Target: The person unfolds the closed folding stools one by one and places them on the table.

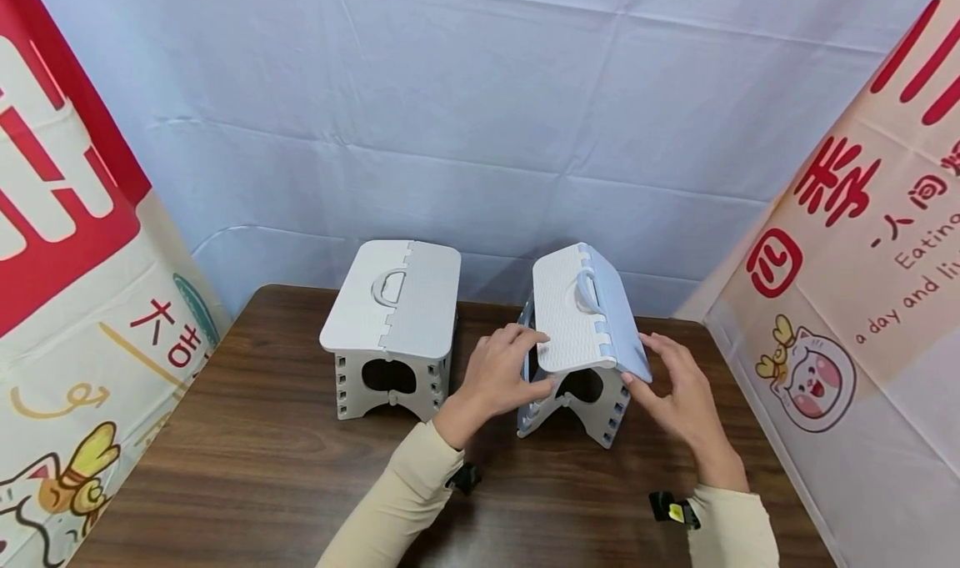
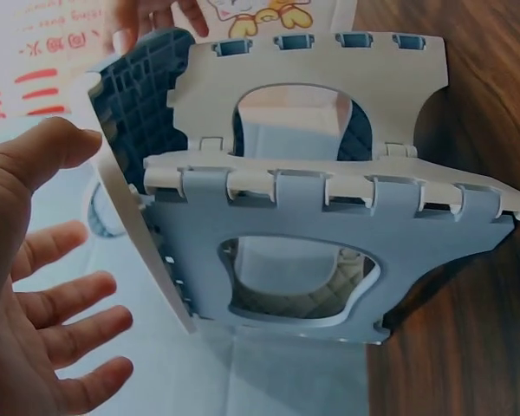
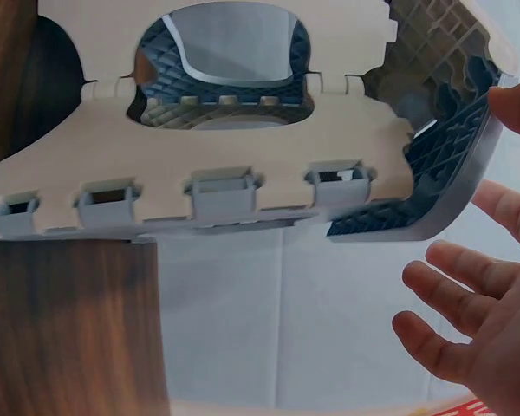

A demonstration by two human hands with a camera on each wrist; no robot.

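A white and pale-blue folding stool (image 1: 566, 322) stands on the right, its top bent at the middle hinge and its legs partly folded inward. My left hand (image 1: 498, 372) is at the top's left edge. In the left wrist view that hand's thumb (image 2: 56, 152) meets the edge, while the other fingers are spread apart. On the opposite side, my right hand (image 1: 678, 389) has its thumb at the edge of the sloping blue half. The right wrist view shows its remaining fingers (image 3: 455, 303) loosely spread beside the panel. The stool's handle (image 1: 588, 291) sits in the top.
A second folding stool (image 1: 390, 301), white with a flat top, stands unfolded to the left. Both stools are on a dark wooden table (image 1: 262, 434). A pale cloth (image 1: 450, 118) hangs behind the table, and printed cloths (image 1: 840, 301) hang at both sides.
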